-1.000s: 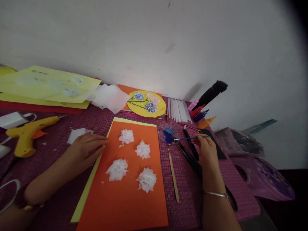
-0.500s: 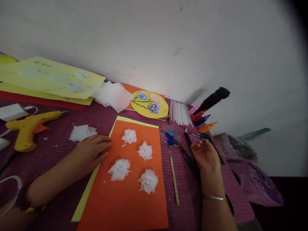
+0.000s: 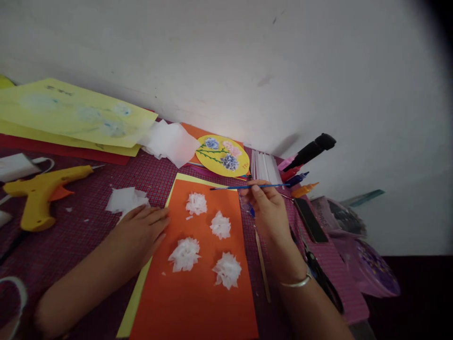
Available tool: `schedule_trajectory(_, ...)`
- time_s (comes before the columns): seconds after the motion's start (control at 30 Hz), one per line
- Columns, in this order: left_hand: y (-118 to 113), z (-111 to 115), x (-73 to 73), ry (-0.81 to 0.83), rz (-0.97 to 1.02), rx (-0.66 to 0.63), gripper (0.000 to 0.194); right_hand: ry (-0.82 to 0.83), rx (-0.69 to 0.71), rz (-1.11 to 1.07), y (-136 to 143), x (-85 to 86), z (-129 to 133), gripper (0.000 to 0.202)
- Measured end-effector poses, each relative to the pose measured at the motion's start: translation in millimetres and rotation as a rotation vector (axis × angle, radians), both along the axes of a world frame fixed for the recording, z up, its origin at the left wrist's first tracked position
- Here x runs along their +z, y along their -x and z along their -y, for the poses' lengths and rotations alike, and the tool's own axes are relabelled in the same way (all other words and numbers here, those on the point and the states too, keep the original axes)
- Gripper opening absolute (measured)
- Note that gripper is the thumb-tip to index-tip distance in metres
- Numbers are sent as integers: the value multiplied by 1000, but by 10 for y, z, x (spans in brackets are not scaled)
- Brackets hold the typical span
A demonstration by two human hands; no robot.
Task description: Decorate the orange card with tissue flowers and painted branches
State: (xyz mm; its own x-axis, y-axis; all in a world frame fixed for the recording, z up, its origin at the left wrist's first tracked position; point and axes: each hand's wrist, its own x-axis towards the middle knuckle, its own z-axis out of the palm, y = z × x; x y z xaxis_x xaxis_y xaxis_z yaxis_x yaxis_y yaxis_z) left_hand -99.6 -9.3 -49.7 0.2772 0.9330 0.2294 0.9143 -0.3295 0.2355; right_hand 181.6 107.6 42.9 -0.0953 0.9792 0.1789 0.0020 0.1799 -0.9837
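Your right hand (image 3: 271, 212) had its grip closed on a slim blue paintbrush (image 3: 235, 187), held nearly level between thumb and fingers. The brush reached left from that grip, its dark tip over the top part of the orange sheet (image 3: 198, 309); you couldn't tell from this view whether it touched the paper.

Your left hand (image 3: 141, 233) had its grip open, palm down and fingers spread across the sheet's left edge, holding nothing. Between your two grips, four ruffled white paper flowers (image 3: 196, 203) sat on the orange sheet, which overlapped a yellow sheet (image 3: 130, 314).

Just beyond the left grip, thin white paper squares (image 3: 123, 199) lay on the cloth-covered counter (image 3: 95, 208), with a yellow glue gun (image 3: 38, 196) farther left. Beyond the right grip was a yellow oval card (image 3: 212, 163) with blue and pink flowers. A blue paint palette (image 3: 252, 212) was partly hidden behind that grip, and a wooden stick (image 3: 263, 269) lay nearer you. To its right were a dark phone (image 3: 310, 221) and black-handled scissors (image 3: 323, 281).
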Motion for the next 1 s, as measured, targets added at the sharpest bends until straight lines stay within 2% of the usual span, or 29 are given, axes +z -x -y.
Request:
schedule_trajectory(0.2,-89,69,61,-46,-57,44,35,-190,24,181,493,-86,-87,19)
schedule_trajectory(0.4,-122,96,117,-7,-58,0,30,-289,84,381,768,-225,-213,14)
schedule_trajectory(0.57,-53,114,54,-96,-53,-61,34,-324,97,479,857,-316,-286,14)
schedule_trajectory(0.73,-50,139,80,-48,-3,-34,31,-340,92,495,890,-403,-329,15)
schedule_trajectory(1.0,-69,132,94,-11,40,7,31,-346,106,524,922,-368,-334,16)
